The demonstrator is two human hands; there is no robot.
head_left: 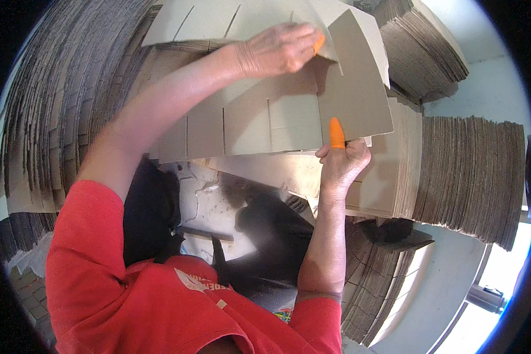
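A slotted cardboard sheet (295, 115) lies in front of me, with several straight cuts along its near part. At its right end a plain panel (360, 88) stands tilted up along a crease. My left hand (283, 48) reaches across from the left, its fingers closed on the edge of the raised far flap (218, 20), which also has cuts; an orange finger cover shows on one digit. Below, my right hand (345, 160) pinches the near edge of the panel, an orange-covered digit pressed on its face. The right hand's other fingers are partly hidden.
Tall stacks of cardboard (59, 88) fill the left side. More stacks stand at the far right (425, 47), at the right (469, 171) and at the lower right (377, 283). Under the sheet is a pale work surface (271, 171).
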